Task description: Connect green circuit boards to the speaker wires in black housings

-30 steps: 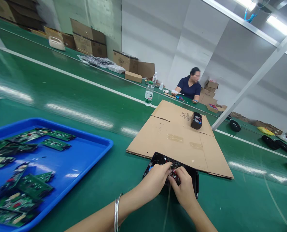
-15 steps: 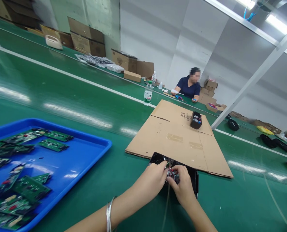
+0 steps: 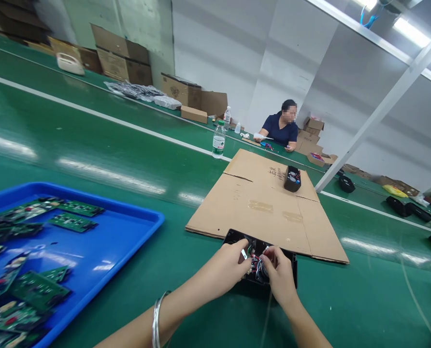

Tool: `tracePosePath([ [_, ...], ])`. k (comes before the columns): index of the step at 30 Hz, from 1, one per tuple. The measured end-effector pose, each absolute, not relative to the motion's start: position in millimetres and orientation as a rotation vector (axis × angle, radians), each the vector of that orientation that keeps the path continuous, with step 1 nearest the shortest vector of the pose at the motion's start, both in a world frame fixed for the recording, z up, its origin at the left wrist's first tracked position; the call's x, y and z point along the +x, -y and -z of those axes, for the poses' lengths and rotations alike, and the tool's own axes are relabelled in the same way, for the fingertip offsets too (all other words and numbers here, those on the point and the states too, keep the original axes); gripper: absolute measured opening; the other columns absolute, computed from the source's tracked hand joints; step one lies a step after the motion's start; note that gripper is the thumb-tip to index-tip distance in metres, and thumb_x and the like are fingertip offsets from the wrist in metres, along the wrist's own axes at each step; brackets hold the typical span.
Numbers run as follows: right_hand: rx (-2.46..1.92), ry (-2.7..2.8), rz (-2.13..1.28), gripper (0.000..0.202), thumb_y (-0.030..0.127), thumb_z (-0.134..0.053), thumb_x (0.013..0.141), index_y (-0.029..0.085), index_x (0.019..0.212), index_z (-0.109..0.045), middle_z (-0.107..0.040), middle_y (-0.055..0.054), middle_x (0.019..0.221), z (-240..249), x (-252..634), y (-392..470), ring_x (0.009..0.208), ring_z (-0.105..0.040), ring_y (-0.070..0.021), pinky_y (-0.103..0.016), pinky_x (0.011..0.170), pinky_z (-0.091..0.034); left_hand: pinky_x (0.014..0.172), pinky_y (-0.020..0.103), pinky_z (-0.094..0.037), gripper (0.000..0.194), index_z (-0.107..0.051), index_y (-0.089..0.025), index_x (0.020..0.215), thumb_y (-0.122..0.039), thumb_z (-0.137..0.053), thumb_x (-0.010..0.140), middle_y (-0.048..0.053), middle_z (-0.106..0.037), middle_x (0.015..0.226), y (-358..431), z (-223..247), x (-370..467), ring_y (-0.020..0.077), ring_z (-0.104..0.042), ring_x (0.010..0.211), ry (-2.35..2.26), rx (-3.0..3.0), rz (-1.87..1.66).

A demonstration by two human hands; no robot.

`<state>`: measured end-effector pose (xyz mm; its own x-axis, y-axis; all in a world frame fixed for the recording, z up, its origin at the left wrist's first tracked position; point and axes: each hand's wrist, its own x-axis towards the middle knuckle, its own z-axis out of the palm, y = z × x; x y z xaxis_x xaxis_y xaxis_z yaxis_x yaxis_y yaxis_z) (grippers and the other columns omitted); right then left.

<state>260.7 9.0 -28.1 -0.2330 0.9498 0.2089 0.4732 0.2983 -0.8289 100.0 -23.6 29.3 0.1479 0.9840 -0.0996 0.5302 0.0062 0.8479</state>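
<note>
Your hands, left (image 3: 233, 263) and right (image 3: 279, 273), sit slightly apart inside the black housing (image 3: 292, 258), fingers at its wires (image 3: 256, 262). Housing lies under both, far edge against cardboard (image 3: 266, 212). Open counter (image 3: 346, 309) right; blue tray (image 3: 128, 229) well left.

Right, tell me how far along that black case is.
Looks done: red wires are inside the black case. In hand: left hand and right hand work among its parts. Probably left: closing the open case, perhaps more cases for the boards in the tray.
</note>
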Motion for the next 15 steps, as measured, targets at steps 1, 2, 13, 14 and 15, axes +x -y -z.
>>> tracePosePath([
  [1,-1.270,1.785,-0.859,0.018,0.035,-0.048,0.080,0.017,0.077,-0.050,-0.052,0.000,0.068,27.9,261.3,-9.6,0.059,-0.046,-0.0117,-0.022,0.054,-0.038,0.049,0.023,-0.035,0.008,-0.043,-0.020,0.070,-0.021,-0.038,0.075,-0.001,-0.056,0.060,21.8,-26.0,101.2,0.0147,-0.053,0.054,-1.459,1.589,-0.750],
  [2,-1.263,1.738,-0.869,0.020,0.036,-0.048,0.080,0.017,0.078,-0.051,-0.053,0.000,0.069,27.6,261.8,-10.0,0.060,-0.047,-0.0119,-0.022,0.054,-0.038,0.050,0.023,-0.036,0.007,-0.043,-0.020,0.073,-0.021,-0.037,0.076,-0.001,-0.056,0.061,20.0,-23.0,102.4,0.0145,-0.053,0.055,-1.446,1.558,-0.784],
  [13,-0.993,2.214,-0.244,0.027,0.022,-0.031,0.090,0.016,0.083,-0.056,-0.053,-0.005,0.074,27.7,255.4,0.4,0.069,-0.047,-0.0144,-0.025,0.060,-0.038,0.048,0.023,-0.028,0.010,-0.035,-0.020,0.079,-0.015,-0.028,0.083,-0.003,-0.043,0.053,15.4,-12.1,110.1,0.0154,-0.045,0.050,-1.619,1.602,-0.851],
  [14,-0.974,2.249,-0.145,0.029,0.021,-0.029,0.090,0.016,0.082,-0.056,-0.052,-0.005,0.072,29.1,254.7,1.0,0.067,-0.046,-0.0145,-0.026,0.059,-0.037,0.047,0.023,-0.026,0.010,-0.036,-0.020,0.079,-0.016,-0.028,0.083,-0.004,-0.042,0.053,15.8,-10.9,111.0,0.0153,-0.044,0.050,-1.642,1.638,-0.829],
  [15,-0.961,2.262,-0.063,0.029,0.020,-0.029,0.090,0.016,0.080,-0.056,-0.051,-0.005,0.070,30.1,254.2,1.4,0.065,-0.044,-0.0145,-0.026,0.057,-0.036,0.047,0.023,-0.025,0.010,-0.036,-0.020,0.080,-0.015,-0.028,0.083,-0.004,-0.041,0.053,16.1,-9.7,112.0,0.0151,-0.043,0.049,-1.662,1.662,-0.806],
])
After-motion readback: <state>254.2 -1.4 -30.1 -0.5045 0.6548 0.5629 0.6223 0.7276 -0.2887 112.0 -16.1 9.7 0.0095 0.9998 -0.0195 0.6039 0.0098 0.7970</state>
